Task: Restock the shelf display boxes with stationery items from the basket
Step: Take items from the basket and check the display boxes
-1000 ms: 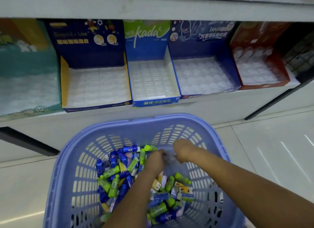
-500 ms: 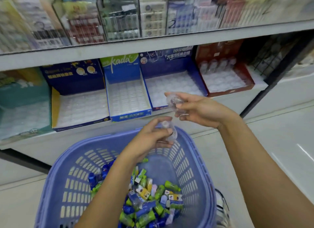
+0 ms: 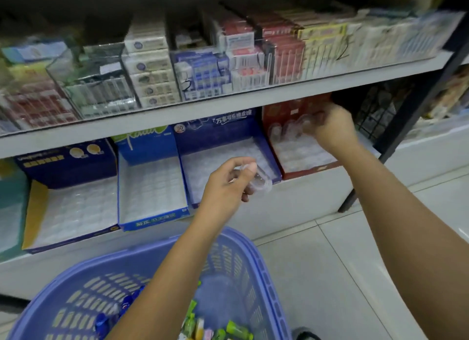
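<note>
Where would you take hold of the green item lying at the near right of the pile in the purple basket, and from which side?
Pinch the green item across its middle, coming straight down through the open top of the basket. It lies on its side on top of the pile with its long sides exposed. The tall slotted walls around it would likely block a sideways approach.

Basket (image 3: 236, 261) on floor (image 3: 330, 263) before lower shelf (image 3: 304, 195), display boxes (image 3: 152, 187) abreast on it, perhaps packets (image 3: 152, 68) on upper shelf (image 3: 228, 111)
</note>
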Motion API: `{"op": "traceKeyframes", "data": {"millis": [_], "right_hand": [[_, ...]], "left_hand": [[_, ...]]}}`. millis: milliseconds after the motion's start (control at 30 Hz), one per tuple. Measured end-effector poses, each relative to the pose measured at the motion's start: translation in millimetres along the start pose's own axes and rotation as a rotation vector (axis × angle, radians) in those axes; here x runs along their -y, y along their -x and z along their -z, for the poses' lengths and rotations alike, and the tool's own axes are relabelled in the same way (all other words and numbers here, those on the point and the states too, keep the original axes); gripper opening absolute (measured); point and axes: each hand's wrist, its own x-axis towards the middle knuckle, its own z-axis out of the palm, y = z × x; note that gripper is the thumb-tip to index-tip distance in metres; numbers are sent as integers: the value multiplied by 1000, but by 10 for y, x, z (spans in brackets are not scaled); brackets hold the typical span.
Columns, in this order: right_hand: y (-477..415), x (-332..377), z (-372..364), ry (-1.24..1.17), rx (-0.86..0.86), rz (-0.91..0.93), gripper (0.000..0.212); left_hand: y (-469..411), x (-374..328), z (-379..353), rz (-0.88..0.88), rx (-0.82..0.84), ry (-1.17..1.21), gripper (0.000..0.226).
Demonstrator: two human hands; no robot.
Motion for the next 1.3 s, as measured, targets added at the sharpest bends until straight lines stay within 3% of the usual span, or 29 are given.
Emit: {"op": "traceKeyframes", "data": {"millis": [233,400,633,800,1100,1300], "right_hand": [[-88,-386,-282,52,-14,166,29],[-115,-430,-369,148,77,217,33],[-58,-411,-337,-138,129,85,29],[-111,-426,-305,-122,197,57,30],[-48,-475,-344,-145,148,88,35],[-58,-455,-339,-83,164,109,36]], "left_hand": [[-341,18,-195,-35,-45,-110,14],[-723,-26,-373,-202,-142,-323,22],[-1242,-30,-612,-302,-110,-683,30],[-1412,42,-661,-351,-79,-837,32],[-1470,81,-736,-393,-38,-946,34],[-1452,117,-733,-347,-59,-865,32]]}}
